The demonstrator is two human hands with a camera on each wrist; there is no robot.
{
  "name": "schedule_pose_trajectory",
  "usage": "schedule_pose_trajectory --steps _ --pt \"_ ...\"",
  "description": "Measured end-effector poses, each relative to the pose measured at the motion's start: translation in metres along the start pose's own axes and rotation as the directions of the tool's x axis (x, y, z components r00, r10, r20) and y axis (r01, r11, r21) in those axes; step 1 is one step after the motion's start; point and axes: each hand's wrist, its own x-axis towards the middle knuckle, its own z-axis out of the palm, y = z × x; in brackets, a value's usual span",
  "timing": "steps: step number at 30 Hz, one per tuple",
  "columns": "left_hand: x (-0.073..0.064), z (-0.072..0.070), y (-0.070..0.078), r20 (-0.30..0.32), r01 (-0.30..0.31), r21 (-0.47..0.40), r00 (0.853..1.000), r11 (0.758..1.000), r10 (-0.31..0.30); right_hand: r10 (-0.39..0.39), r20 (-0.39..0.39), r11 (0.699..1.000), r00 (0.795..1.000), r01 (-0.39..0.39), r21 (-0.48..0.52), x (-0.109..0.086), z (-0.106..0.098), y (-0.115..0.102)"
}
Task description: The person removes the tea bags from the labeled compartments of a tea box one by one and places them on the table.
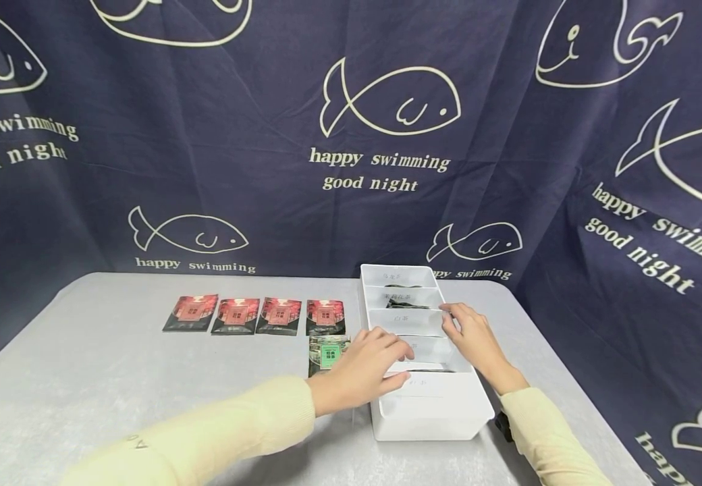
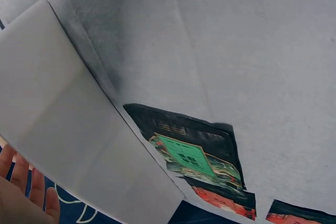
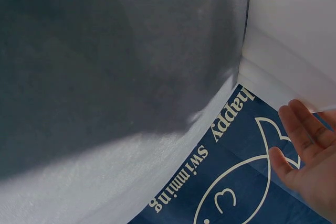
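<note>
A long white box [image 1: 433,428] with cross dividers and handwritten labels stands on the table. My left hand [image 1: 366,364] hovers over its left side, fingers loosely bent above a compartment near the front; I see nothing held. In the left wrist view the fingers of the left hand [image 2: 26,190] show beyond the box wall [image 2: 79,108]. At the right rim rests my right hand [image 1: 475,337], its fingertips at the edge and fingers relaxed. A green and black tea packet [image 1: 325,354] lies left of the box, partly hidden by the left hand.
Several red and black tea packets [image 1: 235,317] lie in a row left of the box. Dark packets [image 1: 408,302] sit in the box's rear compartments. A dark blue curtain [image 1: 266,135] with fish drawings hangs behind the grey table [image 1: 144,378].
</note>
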Motion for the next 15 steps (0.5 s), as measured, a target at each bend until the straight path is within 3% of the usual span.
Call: schedule_pose_trajectory --steps 7,15 --pt "0.0022 0.004 0.0024 0.005 0.005 0.002 1.0 1.0 -0.005 0.002 -0.001 1.0 1.0 -0.002 0.001 0.0007 0.0003 0.0" --pt "0.004 0.008 0.0029 -0.041 0.004 0.005 0.999 1.0 -0.004 -0.005 -0.011 1.0 1.0 0.005 0.005 0.0007 0.0007 0.0011"
